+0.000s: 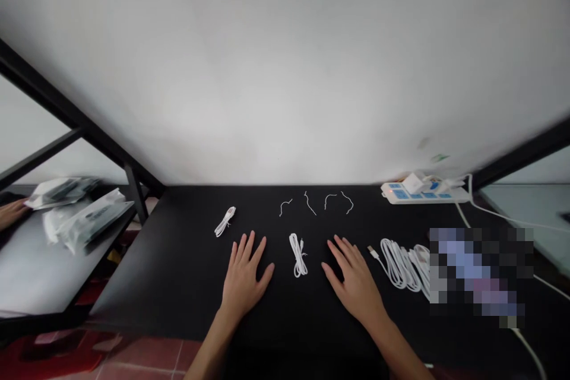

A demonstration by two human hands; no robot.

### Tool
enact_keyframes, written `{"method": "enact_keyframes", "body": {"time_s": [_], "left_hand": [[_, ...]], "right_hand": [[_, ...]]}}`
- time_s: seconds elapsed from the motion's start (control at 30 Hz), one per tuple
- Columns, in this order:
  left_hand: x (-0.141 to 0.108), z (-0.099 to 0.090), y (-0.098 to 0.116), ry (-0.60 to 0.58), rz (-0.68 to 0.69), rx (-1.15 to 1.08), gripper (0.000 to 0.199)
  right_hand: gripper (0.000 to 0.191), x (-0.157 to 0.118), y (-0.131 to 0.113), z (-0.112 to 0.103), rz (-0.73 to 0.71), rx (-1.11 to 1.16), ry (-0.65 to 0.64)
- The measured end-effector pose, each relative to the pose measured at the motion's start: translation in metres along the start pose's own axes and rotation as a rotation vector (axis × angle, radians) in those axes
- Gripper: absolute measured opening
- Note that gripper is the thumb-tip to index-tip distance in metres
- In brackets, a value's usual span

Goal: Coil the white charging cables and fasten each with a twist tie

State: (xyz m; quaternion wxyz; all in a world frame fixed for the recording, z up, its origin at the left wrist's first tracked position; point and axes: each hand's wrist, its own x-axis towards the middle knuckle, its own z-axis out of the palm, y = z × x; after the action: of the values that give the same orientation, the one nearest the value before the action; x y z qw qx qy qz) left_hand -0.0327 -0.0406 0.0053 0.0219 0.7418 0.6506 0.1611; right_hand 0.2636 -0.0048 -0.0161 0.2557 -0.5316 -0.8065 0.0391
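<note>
My left hand (244,278) lies flat on the black table with its fingers spread, holding nothing. Opposite it, my right hand (354,282) also rests palm down, fingers stretched out. Between the two hands lies a white cable (298,255), folded into a bundle with a small tie around it. Another bundled white cable (225,221) sits beyond my left hand, further back. Several loose white twist ties (310,203) are spread in a row near the wall. Just right of my right hand are several coiled white USB cables (401,265), partly hidden by a pixelated patch.
A white power strip (423,195) with chargers plugged in stands at the back right, cords trailing from it. On the neighbouring table at left lie plastic-wrapped packages (91,217), with another person's hand (13,214) beside them. Black metal frame bars (136,193) flank the black table (155,273).
</note>
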Motion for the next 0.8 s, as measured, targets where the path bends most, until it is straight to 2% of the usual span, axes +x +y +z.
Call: {"method": "enact_keyframes", "body": {"time_s": [0.2, 0.8], "left_hand": [[0.0003, 0.0014, -0.0017, 0.021, 0.011, 0.02, 0.057], [-0.0033, 0.0011, -0.0043, 0.029, 0.008, -0.005, 0.054]], "right_hand": [[0.047, 0.0006, 0.0007, 0.0001, -0.011, -0.047, -0.01], [0.049, -0.0002, 0.0036, 0.0057, -0.019, -0.055, 0.012]]}}
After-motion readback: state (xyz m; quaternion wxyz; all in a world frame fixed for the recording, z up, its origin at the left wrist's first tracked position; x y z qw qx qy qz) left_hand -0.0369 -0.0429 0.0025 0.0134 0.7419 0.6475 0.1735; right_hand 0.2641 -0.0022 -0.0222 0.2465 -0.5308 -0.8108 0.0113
